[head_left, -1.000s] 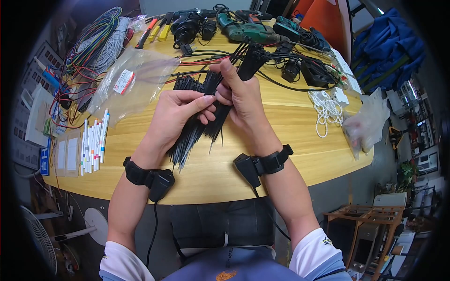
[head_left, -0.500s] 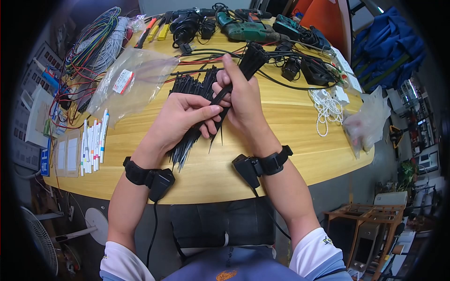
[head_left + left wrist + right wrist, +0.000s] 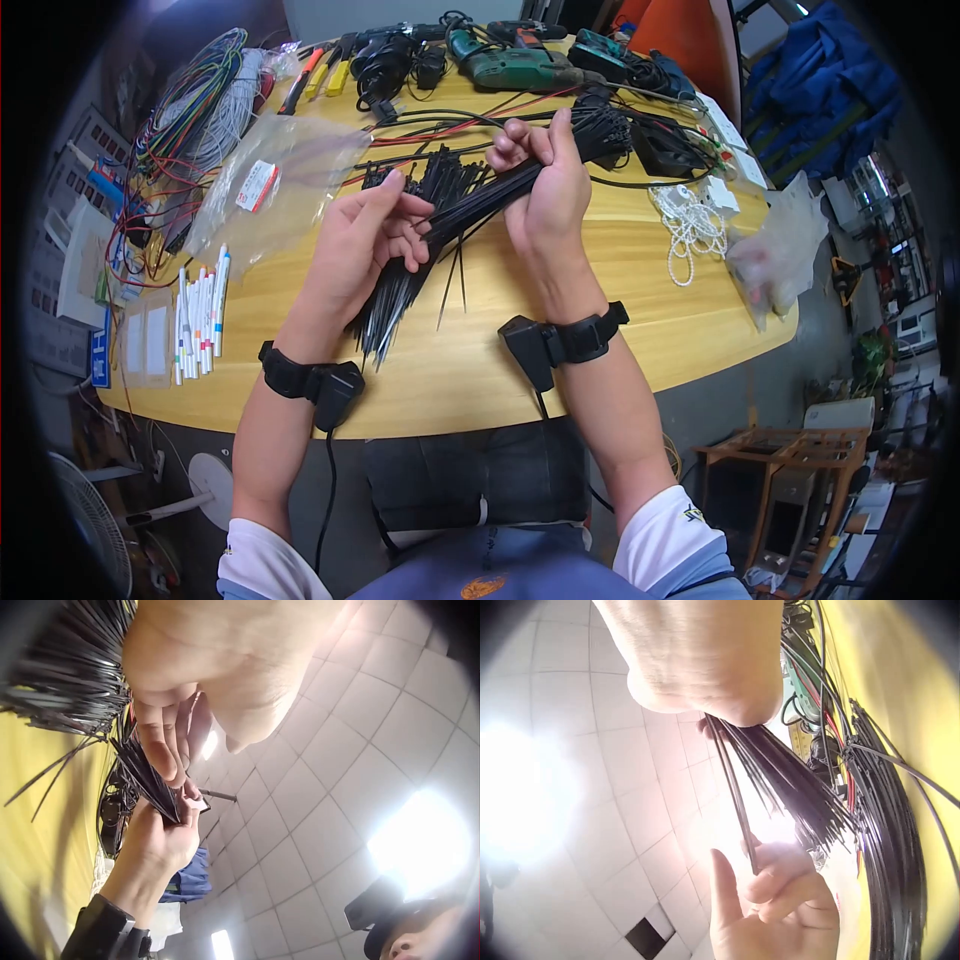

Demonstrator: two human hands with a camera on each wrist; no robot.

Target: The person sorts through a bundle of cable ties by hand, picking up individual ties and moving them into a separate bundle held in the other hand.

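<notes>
A bundle of black cable ties (image 3: 488,203) lies slantwise in the right hand (image 3: 556,200), whose fingers curl round it, with the heads at the upper right. Beside the tail ends is the left hand (image 3: 362,240), thumb raised and fingers loosely bent. The right wrist view shows a few ties (image 3: 735,796) apart from the bundle (image 3: 791,776), reaching the fingers of the left hand (image 3: 780,907); whether these grip them is unclear. More black ties (image 3: 392,305) lie on the table beneath the left hand.
A clear plastic bag (image 3: 290,190), white markers (image 3: 203,315) and coiled wires (image 3: 195,110) are on the left. Power tools (image 3: 515,68) stand along the back. White beaded cord (image 3: 688,235) and another plastic bag (image 3: 780,255) lie on the right.
The right hand has moved right with its bundle, which now lies flatter. The left hand has shifted slightly left, its thumb lifting off the ties it pinched.
</notes>
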